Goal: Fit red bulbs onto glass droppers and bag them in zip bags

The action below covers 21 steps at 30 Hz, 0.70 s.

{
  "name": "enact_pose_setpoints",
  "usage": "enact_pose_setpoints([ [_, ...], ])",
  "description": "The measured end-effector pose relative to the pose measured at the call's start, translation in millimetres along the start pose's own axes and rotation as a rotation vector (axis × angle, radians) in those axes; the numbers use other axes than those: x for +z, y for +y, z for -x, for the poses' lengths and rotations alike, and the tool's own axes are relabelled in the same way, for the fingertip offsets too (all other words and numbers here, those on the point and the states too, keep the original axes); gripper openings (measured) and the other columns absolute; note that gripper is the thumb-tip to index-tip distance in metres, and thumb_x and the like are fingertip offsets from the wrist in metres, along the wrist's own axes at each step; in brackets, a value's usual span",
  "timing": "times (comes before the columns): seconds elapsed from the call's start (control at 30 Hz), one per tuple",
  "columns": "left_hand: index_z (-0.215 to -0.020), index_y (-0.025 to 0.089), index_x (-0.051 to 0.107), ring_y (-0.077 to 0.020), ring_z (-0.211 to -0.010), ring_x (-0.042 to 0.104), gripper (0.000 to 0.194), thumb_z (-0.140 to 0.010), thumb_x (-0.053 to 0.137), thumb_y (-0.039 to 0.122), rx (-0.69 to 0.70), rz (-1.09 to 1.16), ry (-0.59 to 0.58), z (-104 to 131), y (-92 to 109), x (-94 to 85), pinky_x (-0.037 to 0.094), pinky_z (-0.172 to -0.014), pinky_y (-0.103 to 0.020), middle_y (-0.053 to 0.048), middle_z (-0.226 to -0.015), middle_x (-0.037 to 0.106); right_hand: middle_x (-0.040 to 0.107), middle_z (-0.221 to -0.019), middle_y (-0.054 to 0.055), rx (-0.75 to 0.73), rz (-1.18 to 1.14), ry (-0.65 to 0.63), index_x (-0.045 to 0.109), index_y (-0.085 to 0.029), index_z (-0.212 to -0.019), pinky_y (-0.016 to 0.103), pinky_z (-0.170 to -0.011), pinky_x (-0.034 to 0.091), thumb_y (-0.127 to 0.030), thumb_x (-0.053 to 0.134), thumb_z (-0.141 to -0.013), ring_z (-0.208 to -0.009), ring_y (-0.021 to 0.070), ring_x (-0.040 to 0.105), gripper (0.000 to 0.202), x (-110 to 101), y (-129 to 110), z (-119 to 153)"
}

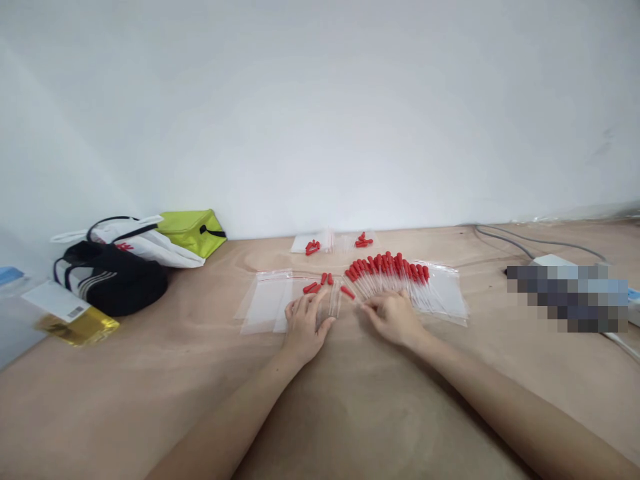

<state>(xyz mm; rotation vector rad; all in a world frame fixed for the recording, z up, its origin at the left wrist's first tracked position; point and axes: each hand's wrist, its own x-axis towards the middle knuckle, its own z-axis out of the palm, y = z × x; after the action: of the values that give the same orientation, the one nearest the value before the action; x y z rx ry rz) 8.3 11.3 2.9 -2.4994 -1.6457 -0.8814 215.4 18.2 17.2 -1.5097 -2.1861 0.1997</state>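
My right hand [393,317] is pinched on the clear stem of a dropper, whose red bulb [347,292] points left toward my other hand. My left hand [306,328] rests with its fingers apart near loose red bulbs [311,289] and several clear tubes [334,303]. Beneath and beside it lie flat clear zip bags [265,303]. Just beyond my right hand, a fanned pile of red-bulbed droppers [387,267] lies over more clear bags [445,287].
Farther back by the wall are small red bulbs [313,247] on clear bags and more bulbs [364,240]. A black bag [110,277], a lime-green bag [187,230] and a yellow package [80,327] stand left. Grey cables [505,237] and a blurred-out object [565,297] lie right.
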Motion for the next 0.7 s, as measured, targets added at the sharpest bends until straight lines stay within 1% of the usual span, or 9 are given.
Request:
enact_pose_setpoints([
  [0.07,-0.116,0.019,0.045,-0.0251,-0.102,0.046,0.044,-0.074,0.058,0.023,-0.059,-0.001,-0.018,0.4,-0.5,2.1,0.029,-0.087,-0.042,-0.009,-0.106,0.052,0.066,-0.073,0.001,0.222,-0.003,0.088,0.065,-0.023,-0.072,0.033,-0.071,0.024,-0.031,0.043,-0.081,-0.074,0.0184,0.055,0.025,3.7,9.7,-14.6],
  [0.13,-0.108,0.019,0.049,-0.0246,-0.100,0.047,0.035,-0.074,0.058,0.022,-0.062,0.008,-0.043,0.6,-0.5,3.3,0.032,-0.085,-0.041,-0.008,-0.104,0.052,0.067,-0.074,0.003,0.366,0.021,0.174,0.066,-0.023,-0.077,0.035,-0.074,0.024,-0.032,0.043,-0.079,-0.078,0.0206,0.056,0.024,8.9,17.3,-30.5],
  [0.2,-0.100,0.018,0.052,-0.0240,-0.097,0.049,0.027,-0.074,0.057,0.022,-0.055,0.014,-0.065,0.5,-0.5,3.6,0.034,-0.083,-0.039,-0.008,-0.100,0.054,0.067,-0.076,0.004,0.447,0.050,0.230,0.065,-0.021,-0.082,0.037,-0.077,0.023,-0.033,0.045,-0.078,-0.081,0.0221,0.056,0.024,14.8,21.1,-44.9],
  [0.3,-0.094,0.018,0.054,-0.0236,-0.093,0.051,0.020,-0.075,0.056,0.022,-0.045,0.013,-0.092,-0.1,-0.9,2.8,0.035,-0.080,-0.038,-0.006,-0.093,0.057,0.066,-0.075,0.006,0.499,0.089,0.253,0.063,-0.019,-0.085,0.037,-0.078,0.022,-0.033,0.046,-0.077,-0.079,0.0222,0.056,0.024,22.8,20.8,-59.6],
  [0.4,-0.091,0.018,0.055,-0.0237,-0.091,0.052,0.017,-0.075,0.055,0.023,-0.027,0.011,-0.104,-0.4,-0.7,1.8,0.035,-0.080,-0.038,-0.005,-0.091,0.060,0.065,-0.073,0.007,0.515,0.135,0.264,0.061,-0.017,-0.084,0.037,-0.076,0.022,-0.034,0.047,-0.076,-0.076,0.0220,0.056,0.024,26.8,18.3,-64.9],
  [0.47,-0.090,0.018,0.055,-0.0233,-0.090,0.053,0.014,-0.076,0.055,0.023,-0.029,0.012,-0.107,-0.4,0.2,1.5,0.034,-0.080,-0.039,-0.004,-0.090,0.061,0.065,-0.075,0.007,0.483,0.158,0.287,0.060,-0.016,-0.082,0.036,-0.075,0.021,-0.036,0.048,-0.075,-0.076,0.0219,0.055,0.024,27.2,16.1,-64.0],
  [0.57,-0.090,0.019,0.055,-0.0222,-0.089,0.054,0.013,-0.077,0.054,0.022,-0.026,0.022,-0.106,-0.2,2.1,1.1,0.032,-0.082,-0.039,-0.003,-0.091,0.064,0.065,-0.077,0.006,0.341,0.161,0.295,0.060,-0.018,-0.075,0.036,-0.075,0.020,-0.038,0.047,-0.076,-0.078,0.0207,0.053,0.024,27.5,9.3,-58.9],
  [0.63,-0.091,0.019,0.055,-0.0213,-0.089,0.054,0.014,-0.078,0.053,0.021,-0.022,0.031,-0.102,-1.3,2.5,-0.1,0.032,-0.083,-0.038,-0.002,-0.091,0.064,0.065,-0.077,0.005,0.241,0.154,0.252,0.061,-0.019,-0.069,0.035,-0.074,0.019,-0.038,0.047,-0.076,-0.078,0.0196,0.052,0.025,29.2,2.7,-54.9],
  [0.7,-0.091,0.020,0.056,-0.0210,-0.090,0.054,0.014,-0.078,0.052,0.022,-0.046,0.014,-0.078,-4.6,1.0,-2.4,0.032,-0.082,-0.037,-0.002,-0.092,0.064,0.066,-0.078,0.005,0.194,0.158,0.192,0.061,-0.019,-0.067,0.035,-0.074,0.019,-0.038,0.049,-0.076,-0.079,0.0194,0.052,0.024,31.8,-4.0,-52.2],
])
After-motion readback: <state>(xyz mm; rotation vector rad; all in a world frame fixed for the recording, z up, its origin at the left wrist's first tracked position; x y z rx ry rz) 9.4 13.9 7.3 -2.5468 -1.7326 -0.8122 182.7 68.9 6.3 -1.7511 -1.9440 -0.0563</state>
